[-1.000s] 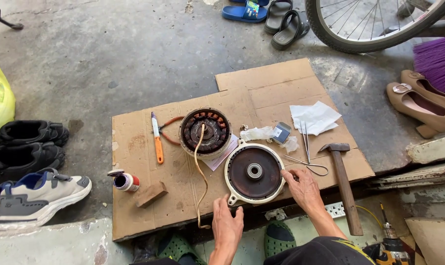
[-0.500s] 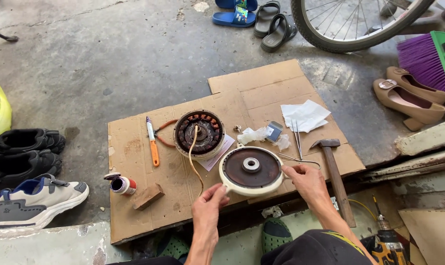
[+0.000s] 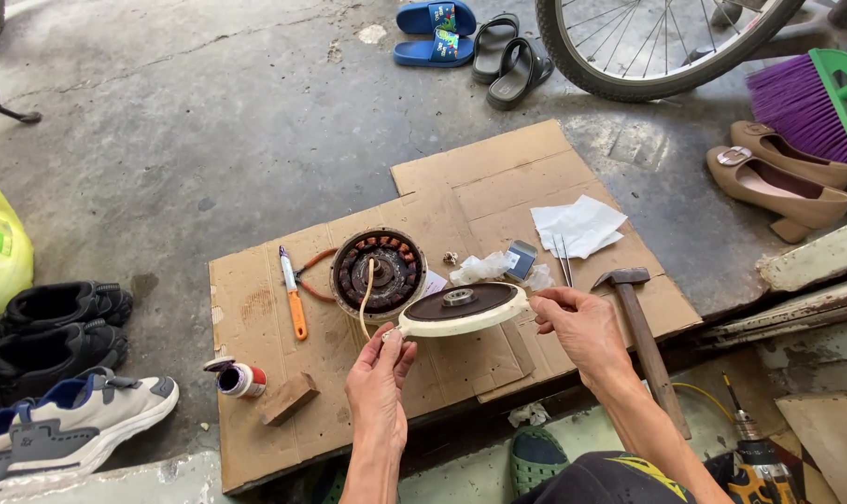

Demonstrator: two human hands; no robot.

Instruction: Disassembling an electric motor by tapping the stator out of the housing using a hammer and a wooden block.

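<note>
A round motor cover (image 3: pixel 461 309) hangs nearly flat just above the cardboard sheet (image 3: pixel 255 308), its long axis running left to right, pinched at opposite rims by the left hand (image 3: pixel 377 373) and right hand (image 3: pixel 578 327), the wound stator (image 3: pixel 379 272) just behind.

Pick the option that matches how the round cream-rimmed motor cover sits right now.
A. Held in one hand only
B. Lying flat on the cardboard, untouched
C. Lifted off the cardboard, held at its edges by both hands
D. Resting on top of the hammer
C: the motor cover is raised and tilted, with the left hand pinching one rim and the right hand the other, above the cardboard.
</note>
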